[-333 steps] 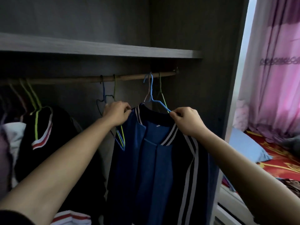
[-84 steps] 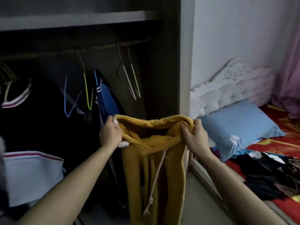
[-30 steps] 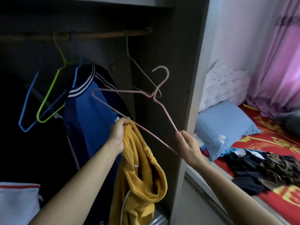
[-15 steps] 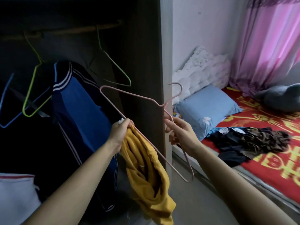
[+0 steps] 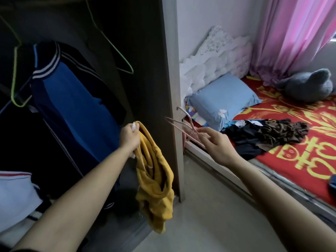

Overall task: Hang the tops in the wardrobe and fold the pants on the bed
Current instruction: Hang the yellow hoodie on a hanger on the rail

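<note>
The left hand (image 5: 129, 138) grips the bunched yellow garment (image 5: 154, 180), which hangs just left of the wardrobe side panel (image 5: 171, 79). The right hand (image 5: 217, 144) pinches a pink hanger (image 5: 188, 129) just right of that panel's edge. Bare floor (image 5: 209, 215) lies open between the panel and the bed (image 5: 309, 157), which has dark clothes (image 5: 263, 135) heaped on it

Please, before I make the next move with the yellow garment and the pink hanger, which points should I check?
1. Left hand grips the yellow garment: ok.
2. Right hand holds the pink hanger: ok.
3. Garment is on the hanger: not ok, they are apart.
4. Garment is a top or pants: cannot tell, it hangs bunched.
5. Bare space on the bed beside the dark clothes: ok.
</note>
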